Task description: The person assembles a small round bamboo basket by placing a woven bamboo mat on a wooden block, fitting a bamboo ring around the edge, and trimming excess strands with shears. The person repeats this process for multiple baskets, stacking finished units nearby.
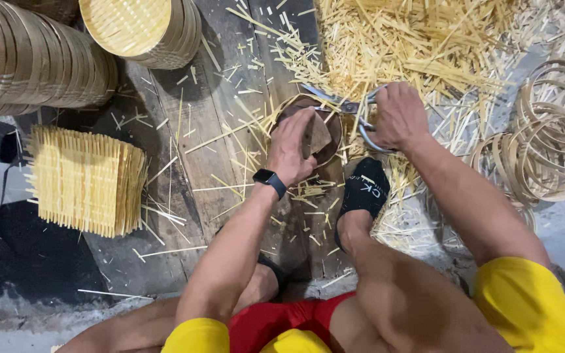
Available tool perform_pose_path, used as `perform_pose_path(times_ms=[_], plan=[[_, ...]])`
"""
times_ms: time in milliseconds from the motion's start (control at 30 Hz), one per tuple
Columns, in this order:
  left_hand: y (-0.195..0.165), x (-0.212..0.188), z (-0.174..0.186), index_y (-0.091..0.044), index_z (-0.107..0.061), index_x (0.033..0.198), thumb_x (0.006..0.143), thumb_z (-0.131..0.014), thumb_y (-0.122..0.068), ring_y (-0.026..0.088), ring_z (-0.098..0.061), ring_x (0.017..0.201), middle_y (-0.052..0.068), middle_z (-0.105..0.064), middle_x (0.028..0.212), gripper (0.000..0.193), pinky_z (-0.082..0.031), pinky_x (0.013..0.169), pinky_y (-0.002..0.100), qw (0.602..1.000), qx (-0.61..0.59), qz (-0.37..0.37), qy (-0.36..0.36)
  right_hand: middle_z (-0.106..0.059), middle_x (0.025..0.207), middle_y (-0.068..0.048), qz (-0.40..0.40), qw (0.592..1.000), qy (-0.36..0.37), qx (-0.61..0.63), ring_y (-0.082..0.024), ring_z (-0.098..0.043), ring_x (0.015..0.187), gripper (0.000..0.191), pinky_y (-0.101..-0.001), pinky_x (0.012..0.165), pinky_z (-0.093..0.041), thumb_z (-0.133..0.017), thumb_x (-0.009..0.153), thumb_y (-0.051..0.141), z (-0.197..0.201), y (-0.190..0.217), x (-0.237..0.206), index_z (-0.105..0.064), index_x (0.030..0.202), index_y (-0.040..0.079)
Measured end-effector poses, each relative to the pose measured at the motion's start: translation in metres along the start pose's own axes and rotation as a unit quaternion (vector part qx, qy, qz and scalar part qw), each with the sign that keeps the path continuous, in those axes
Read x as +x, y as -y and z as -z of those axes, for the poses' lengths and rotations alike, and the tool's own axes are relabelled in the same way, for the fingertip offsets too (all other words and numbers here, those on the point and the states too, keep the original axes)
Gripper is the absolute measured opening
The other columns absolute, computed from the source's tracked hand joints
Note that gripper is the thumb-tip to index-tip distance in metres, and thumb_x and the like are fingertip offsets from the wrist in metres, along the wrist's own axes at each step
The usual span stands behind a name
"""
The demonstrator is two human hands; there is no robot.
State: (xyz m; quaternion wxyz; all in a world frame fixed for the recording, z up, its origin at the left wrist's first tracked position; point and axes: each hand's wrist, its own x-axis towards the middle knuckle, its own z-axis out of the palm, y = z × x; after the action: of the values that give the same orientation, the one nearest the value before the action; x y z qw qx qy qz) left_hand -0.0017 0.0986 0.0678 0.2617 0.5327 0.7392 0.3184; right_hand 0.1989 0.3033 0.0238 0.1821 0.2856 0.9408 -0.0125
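My left hand presses down on a small round bamboo basket resting on the wooden boards, fingers over a dark block inside it. Large metal scissors are gripped by my right hand, with the blades pointing left along the basket's far rim. A black watch sits on my left wrist. My foot in a black sock rests just below the basket.
A heap of cut bamboo strips lies beyond the hands. Loose bamboo hoops pile at the right. A stack of square woven mats sits at the left, with stacked round baskets behind it.
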Motion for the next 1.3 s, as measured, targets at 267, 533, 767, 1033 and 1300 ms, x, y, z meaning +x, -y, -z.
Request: perform_pose_path(times_ms=[267,533,767,1033,1300], plan=[[-0.002,-0.01,-0.022,-0.029,-0.045,0.151,0.063,-0.079,-0.001,0.046,-0.036,0.135,0.019,-0.041,0.142,0.099,-0.033,0.119,0.056,0.995,0.028,0.094,-0.022,-0.053,0.085,-0.011,0.005,1.0,0.027,0.013,-0.022,-0.052,0.079,0.05,-0.036,0.07,-0.048,-0.063,0.089,0.051,-0.005,-0.007,-0.001,-0.062,0.097,0.001],[0.003,-0.007,-0.017,-0.037,-0.05,0.145,0.051,-0.089,-0.01,0.051,-0.027,0.141,0.024,-0.03,0.154,0.105,-0.029,0.119,0.061,0.989,0.133,0.055,0.015,-0.055,0.085,-0.012,-0.034,0.988,0.136,0.071,-0.025,-0.053,0.08,0.041,-0.0411,0.071,-0.052,-0.058,0.096,0.042,0.014,-0.003,0.002,-0.062,0.102,0.001],[-0.015,-0.012,-0.028,-0.035,-0.063,0.138,0.063,-0.086,-0.009,0.051,-0.031,0.142,0.025,-0.025,0.159,0.083,-0.034,0.12,0.058,0.996,0.054,0.054,-0.037,-0.059,0.085,-0.014,0.006,1.0,0.012,0.018,-0.027,-0.058,0.081,0.036,-0.0389,0.074,-0.05,-0.066,0.074,0.032,0.002,-0.006,-0.001,-0.063,0.094,0.002],[-0.004,-0.004,-0.009,-0.034,-0.07,0.123,0.057,-0.084,-0.005,0.051,-0.031,0.141,0.018,-0.028,0.158,0.074,-0.034,0.119,0.056,0.998,0.052,0.03,0.033,-0.06,0.103,-0.017,-0.031,0.995,0.063,0.071,-0.029,-0.058,0.099,0.039,-0.0426,0.086,-0.049,-0.061,0.095,0.036,-0.005,-0.012,-0.003,-0.066,0.111,0.001],[-0.004,-0.006,-0.015,-0.034,-0.071,0.124,0.057,-0.085,-0.008,0.048,-0.033,0.14,0.017,-0.033,0.155,0.073,-0.035,0.119,0.054,0.999,0.046,0.029,-0.006,-0.059,0.1,-0.018,-0.015,0.995,-0.046,0.083,-0.03,-0.056,0.098,0.074,-0.0401,0.092,-0.046,-0.069,0.08,0.066,-0.02,0.009,-0.019,-0.063,0.104,-0.005]])
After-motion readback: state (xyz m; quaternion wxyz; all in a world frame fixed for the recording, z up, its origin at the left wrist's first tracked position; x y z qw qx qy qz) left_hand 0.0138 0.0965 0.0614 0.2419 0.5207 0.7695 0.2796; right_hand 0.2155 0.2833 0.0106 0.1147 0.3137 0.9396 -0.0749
